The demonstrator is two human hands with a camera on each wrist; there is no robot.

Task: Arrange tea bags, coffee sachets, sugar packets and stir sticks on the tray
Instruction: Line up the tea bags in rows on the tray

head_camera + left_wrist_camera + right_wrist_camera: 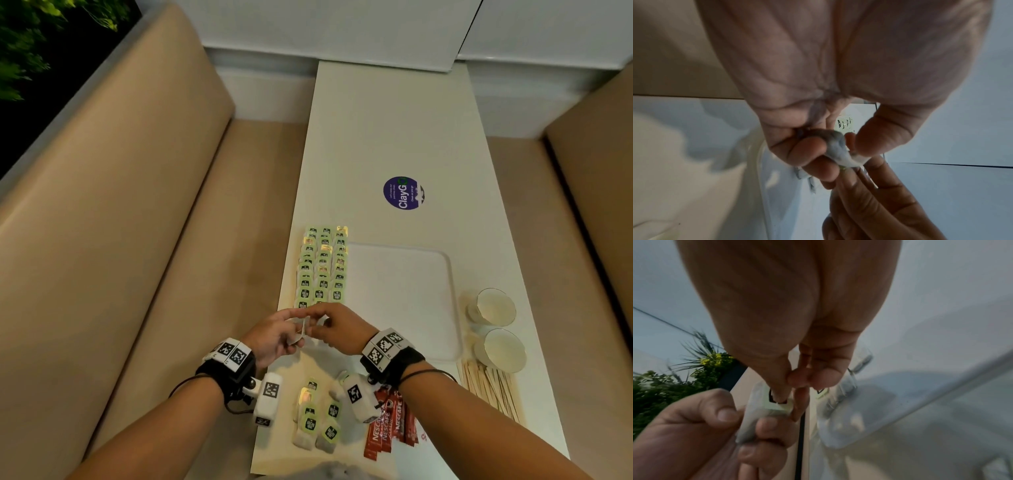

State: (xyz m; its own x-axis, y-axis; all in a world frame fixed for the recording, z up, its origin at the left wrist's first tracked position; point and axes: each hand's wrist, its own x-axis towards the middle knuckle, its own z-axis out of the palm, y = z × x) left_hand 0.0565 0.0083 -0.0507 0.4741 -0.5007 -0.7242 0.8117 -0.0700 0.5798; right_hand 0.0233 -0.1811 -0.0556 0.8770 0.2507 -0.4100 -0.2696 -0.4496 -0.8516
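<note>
Both hands meet above the table's left edge, just in front of three rows of green-tagged tea bags (322, 267). My left hand (284, 329) pinches a white tea bag (301, 330) between thumb and fingers; the same tea bag (750, 423) shows in the right wrist view and, crumpled, in the left wrist view (838, 146). My right hand (329, 322) pinches that bag's green tag (780, 402). The white tray (445, 260) lies to the right of the rows. Loose tea bags (317, 421), red coffee sachets (390, 428) and wooden stir sticks (489, 387) lie near the front edge.
Two paper cups (493, 308) (503, 349) stand right of the tray. A round purple sticker (404, 193) marks the white table (394, 120) farther back. Beige bench seats (120, 222) flank the table on both sides.
</note>
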